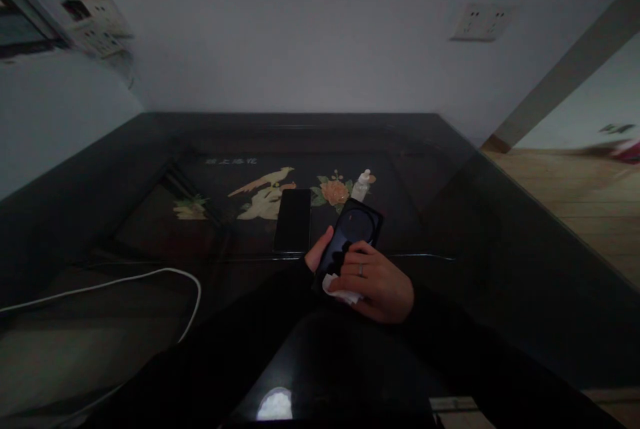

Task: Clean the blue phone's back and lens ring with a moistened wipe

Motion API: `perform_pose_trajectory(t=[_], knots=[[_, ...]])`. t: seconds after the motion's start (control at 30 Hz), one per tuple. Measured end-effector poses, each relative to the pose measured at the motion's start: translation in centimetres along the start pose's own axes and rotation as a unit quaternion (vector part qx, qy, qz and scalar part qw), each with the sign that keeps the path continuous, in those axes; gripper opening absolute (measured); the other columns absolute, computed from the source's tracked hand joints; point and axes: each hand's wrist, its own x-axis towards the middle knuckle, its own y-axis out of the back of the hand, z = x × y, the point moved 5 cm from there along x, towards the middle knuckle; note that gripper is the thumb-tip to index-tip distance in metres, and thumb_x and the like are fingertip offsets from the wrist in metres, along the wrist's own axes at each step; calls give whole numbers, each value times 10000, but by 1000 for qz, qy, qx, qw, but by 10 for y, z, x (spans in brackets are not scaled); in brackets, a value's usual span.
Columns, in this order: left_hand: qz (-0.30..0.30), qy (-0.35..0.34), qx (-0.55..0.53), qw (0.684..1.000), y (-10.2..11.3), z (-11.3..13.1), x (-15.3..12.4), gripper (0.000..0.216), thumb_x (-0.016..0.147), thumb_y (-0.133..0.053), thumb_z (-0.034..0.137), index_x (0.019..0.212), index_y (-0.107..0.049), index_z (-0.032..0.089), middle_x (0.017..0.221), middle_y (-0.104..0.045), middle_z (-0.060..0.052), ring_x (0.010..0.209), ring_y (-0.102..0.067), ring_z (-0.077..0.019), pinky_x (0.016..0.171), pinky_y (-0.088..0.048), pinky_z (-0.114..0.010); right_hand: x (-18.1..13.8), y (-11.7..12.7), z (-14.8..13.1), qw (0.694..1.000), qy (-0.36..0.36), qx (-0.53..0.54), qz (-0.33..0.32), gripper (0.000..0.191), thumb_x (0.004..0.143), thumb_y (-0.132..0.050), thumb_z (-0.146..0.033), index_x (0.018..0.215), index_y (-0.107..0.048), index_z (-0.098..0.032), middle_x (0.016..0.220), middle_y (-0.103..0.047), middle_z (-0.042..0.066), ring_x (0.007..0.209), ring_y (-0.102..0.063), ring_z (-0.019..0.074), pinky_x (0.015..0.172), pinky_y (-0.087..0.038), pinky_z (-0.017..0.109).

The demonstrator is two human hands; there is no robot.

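A dark smartphone [350,225] with a large round camera ring on its back is tilted above the table edge. My left hand [319,250] grips it from the left side, thumb showing and the other fingers hidden beneath. Bent over the phone's lower part, my right hand [377,282] wears a ring and presses a crumpled white tissue [345,292] against the back. On the table just to the left lies a flat black rectangle like a second phone [293,221]. Behind the held phone stands a small clear bottle [361,185] with a white top.
The dark glossy table [280,139] carries a painted bird and flower design and meets the wall at the back. A white cable [150,273] curves along the left. Wall sockets [481,22] are at the right, with more at the upper left. Wooden floor [575,185] lies to the right.
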Motion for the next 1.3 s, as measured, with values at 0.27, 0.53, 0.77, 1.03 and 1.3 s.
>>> perform_pose_trajectory(t=[0.27,0.53,0.77,1.03,1.3], knots=[[7,5,0,1000,13,-1,8,638,880,-192,503,839,-626,38,591,-613,-84,534,-573,-140,586,-432,-246,-1,-1,2,1000,5,-9,-21,196,768,-496,-181,958,-544,-182,707,-582,11,734,-464,157,802,-282,349],[-25,27,48,998,9,-3,6,687,866,-113,540,883,-612,68,615,-635,-85,549,-601,-172,587,-440,-299,-7,18,28,997,-19,-46,55,178,818,-453,-163,952,-569,-173,731,-605,28,733,-478,157,786,-324,336],[-174,64,85,979,3,-10,4,728,775,-270,659,1121,-509,66,986,-634,-214,847,-618,-305,756,-400,-478,-19,41,61,984,-88,-102,117,118,850,-482,-214,883,-589,-178,722,-603,26,739,-505,154,756,-344,326],[-177,68,64,980,3,-9,4,700,802,-229,636,1044,-561,69,910,-661,-187,816,-626,-284,749,-415,-478,-15,32,45,988,-48,-97,112,168,811,-475,-137,920,-597,-177,725,-600,27,746,-510,162,778,-362,345],[-155,-23,35,987,0,0,4,699,826,-201,601,1149,-515,67,1141,-577,-195,945,-583,-277,775,-425,-476,-44,67,73,872,-329,-51,358,102,792,-559,-286,802,-596,-192,740,-590,3,615,-532,122,560,-412,239]])
